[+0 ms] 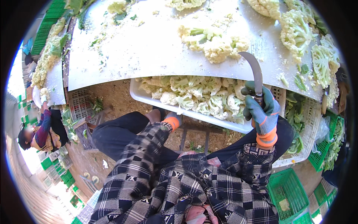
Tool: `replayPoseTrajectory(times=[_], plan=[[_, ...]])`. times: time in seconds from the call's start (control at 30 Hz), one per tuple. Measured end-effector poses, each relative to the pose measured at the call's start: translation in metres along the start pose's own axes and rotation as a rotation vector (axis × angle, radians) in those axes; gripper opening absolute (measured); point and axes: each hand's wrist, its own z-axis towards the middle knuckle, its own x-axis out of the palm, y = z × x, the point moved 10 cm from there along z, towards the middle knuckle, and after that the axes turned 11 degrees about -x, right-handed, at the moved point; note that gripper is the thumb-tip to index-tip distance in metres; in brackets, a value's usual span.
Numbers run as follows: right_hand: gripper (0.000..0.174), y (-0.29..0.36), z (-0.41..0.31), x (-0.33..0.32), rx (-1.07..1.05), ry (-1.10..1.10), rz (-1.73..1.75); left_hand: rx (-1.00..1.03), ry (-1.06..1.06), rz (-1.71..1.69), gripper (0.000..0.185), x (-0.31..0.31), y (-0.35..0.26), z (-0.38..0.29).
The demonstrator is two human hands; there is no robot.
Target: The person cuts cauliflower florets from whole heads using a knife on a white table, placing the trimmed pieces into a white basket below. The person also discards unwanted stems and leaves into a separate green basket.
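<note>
My right hand [263, 110], in a grey-green work glove with an orange cuff, grips the handle of a curved knife [256, 68]. Its hooked blade points up over the front edge of the white work table [120, 58]. Just beyond the tip lie cut cauliflower pieces [218, 51]. My left hand [172, 121], gloved too, is low by the near rim of a white plastic tray [156, 103]; its fingers are mostly hidden, so its grip cannot be told. Cauliflower florets [193, 92] fill the tray, which sits below the table edge before my knees.
More cauliflower [296, 33] lies at the table's right. A pale crate [310, 140] with leaves stands beside my right knee, a green crate [289, 193] behind it. At far left a person [43, 134] works at another table. A low wooden stool [85, 134] stands left.
</note>
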Motion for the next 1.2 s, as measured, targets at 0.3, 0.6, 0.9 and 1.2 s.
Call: replayPoseTrajectory(times=[0.3, 0.6, 0.9, 1.2], plan=[[0.031, 0.009, -0.004, -0.014, -0.146, -0.038, 0.059, 0.198, -0.135, -0.071, 0.026, -0.253, -0.102, -0.170], [0.026, 0.000, -0.008, -0.024, -0.167, -0.069, -0.015, 0.255, -1.076, -0.286, 0.060, -0.412, -0.100, -0.154], [0.023, -0.015, -0.007, -0.006, -0.126, -0.056, -0.137, 0.075, -0.808, -0.868, 0.067, -0.450, -0.094, -0.051], [0.033, -0.013, 0.002, 0.068, -0.379, -0.085, -0.270, 0.147, -1.036, -0.981, 0.024, -0.461, -0.058, -0.079]])
